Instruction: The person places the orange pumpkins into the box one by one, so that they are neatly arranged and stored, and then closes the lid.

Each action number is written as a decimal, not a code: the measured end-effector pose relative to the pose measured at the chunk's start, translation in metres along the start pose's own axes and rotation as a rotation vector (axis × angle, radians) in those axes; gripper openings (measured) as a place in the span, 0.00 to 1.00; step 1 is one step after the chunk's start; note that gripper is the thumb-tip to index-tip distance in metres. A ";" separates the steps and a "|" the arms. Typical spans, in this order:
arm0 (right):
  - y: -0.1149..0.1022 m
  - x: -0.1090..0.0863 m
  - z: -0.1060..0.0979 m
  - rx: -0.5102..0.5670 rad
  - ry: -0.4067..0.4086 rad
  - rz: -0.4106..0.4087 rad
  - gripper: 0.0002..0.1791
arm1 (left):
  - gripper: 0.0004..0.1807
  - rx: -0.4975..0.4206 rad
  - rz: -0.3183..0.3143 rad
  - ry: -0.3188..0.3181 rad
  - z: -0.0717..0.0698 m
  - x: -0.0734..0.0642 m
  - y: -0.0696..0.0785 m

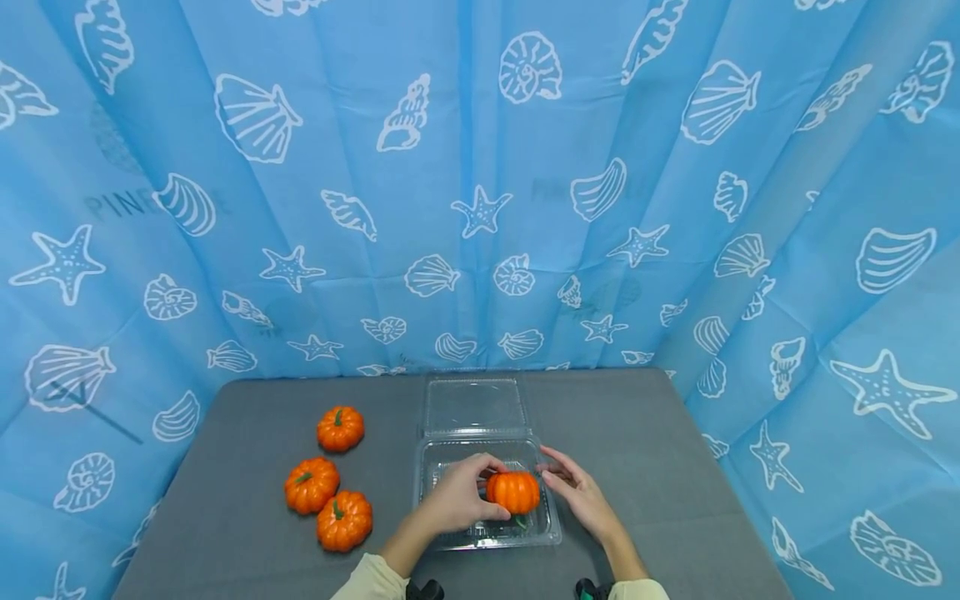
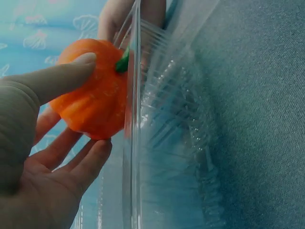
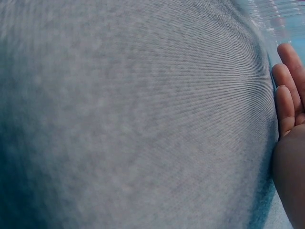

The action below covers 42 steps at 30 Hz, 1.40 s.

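Observation:
My left hand point(image 1: 459, 493) grips a small orange toy pumpkin point(image 1: 516, 493) over the base of a clear plastic clamshell box point(image 1: 551, 521). In the left wrist view the thumb presses one side of the pumpkin point(image 2: 97, 102) and the fingers curl around the other. Its green stem point(image 2: 123, 62) points down toward the box. At the box's right side, my right hand point(image 1: 583, 493) has its fingers extended and holds nothing; its fingertips are near the rim. The right wrist view shows only part of that hand point(image 3: 290, 109), at the edge.
Three more orange pumpkins, one at the back point(image 1: 341, 429), one in the middle point(image 1: 312, 485) and one in front point(image 1: 344, 521), sit left of the box on the grey table point(image 1: 630, 433). The box's lid point(image 1: 475, 406) lies folded back. A blue shell-print curtain point(image 1: 480, 308) hangs behind.

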State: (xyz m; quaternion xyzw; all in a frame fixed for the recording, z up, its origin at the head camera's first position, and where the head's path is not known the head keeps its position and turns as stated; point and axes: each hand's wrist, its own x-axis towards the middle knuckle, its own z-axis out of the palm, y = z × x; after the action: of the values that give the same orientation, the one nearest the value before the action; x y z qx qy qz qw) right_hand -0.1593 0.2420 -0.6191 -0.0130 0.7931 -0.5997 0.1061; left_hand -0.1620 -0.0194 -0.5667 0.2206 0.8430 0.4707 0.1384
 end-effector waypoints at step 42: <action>-0.002 -0.004 -0.001 0.025 -0.001 -0.034 0.27 | 0.33 0.244 -0.006 -0.057 0.017 0.005 0.011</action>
State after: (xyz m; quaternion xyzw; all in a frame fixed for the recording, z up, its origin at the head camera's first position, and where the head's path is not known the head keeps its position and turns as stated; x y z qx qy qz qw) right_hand -0.1562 0.2430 -0.6166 -0.0254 0.7853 -0.6111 0.0962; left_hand -0.1559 0.0007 -0.5661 0.2466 0.8903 0.3578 0.1360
